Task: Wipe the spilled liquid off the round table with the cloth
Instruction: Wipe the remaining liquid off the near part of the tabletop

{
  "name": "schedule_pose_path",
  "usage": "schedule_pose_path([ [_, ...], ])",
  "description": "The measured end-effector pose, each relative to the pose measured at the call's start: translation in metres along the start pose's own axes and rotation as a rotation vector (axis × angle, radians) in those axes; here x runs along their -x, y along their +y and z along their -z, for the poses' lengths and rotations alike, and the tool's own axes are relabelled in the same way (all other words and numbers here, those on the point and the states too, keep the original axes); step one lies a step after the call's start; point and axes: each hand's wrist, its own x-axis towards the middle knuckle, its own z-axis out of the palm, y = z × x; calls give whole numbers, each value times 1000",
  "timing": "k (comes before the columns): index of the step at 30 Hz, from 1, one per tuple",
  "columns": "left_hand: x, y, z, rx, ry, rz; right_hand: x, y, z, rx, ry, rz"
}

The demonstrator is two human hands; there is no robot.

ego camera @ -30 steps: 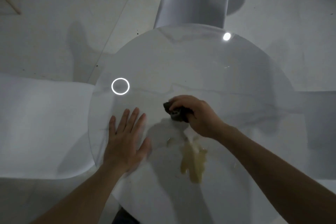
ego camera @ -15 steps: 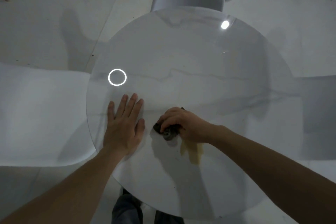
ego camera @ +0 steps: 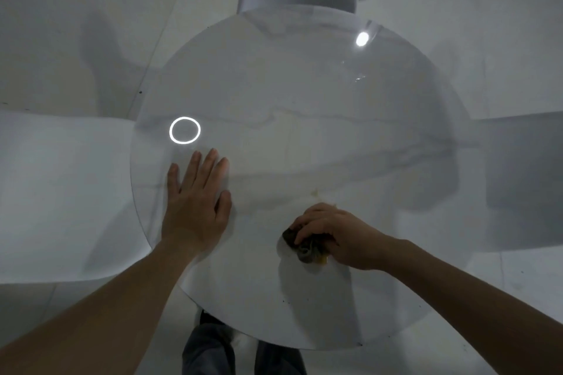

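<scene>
Yellowish residue [ego camera: 316,192] is left just beyond the right hand [ego camera: 338,234] (clenched on the dark cloth [ego camera: 300,245]).

the left hand [ego camera: 195,207] is laid flat on the round glass-topped table [ego camera: 304,94], with a bright ring-shaped light reflection [ego camera: 184,130] just beyond its fingertips. to its right, well apart, the right hand [ego camera: 338,234] is closed over the dark crumpled cloth [ego camera: 300,245], with yellowish liquid smears [ego camera: 316,192] just beyond its knuckles.
</scene>
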Motion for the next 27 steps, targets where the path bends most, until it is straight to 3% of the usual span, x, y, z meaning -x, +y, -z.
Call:
schedule_pose_path([
  [7, 0, -2, -3, -14, 15, -12, 15, -10, 48, 19, 257, -26],
  [13, 0, -1, -3, 1, 17, -11, -1, 1, 83, 314, 511, -123],
  [17, -1, -1, -2, 4, 14, -3, -19, 10, 66, 403, 388, -187],
  [22, 0, -1, -3, -13, 14, 0, -20, 12, 49, 110, 381, -360],
  [27, 1, -1, -4, -22, 26, 0, -14, 3, 16, 163, 330, -407],
])
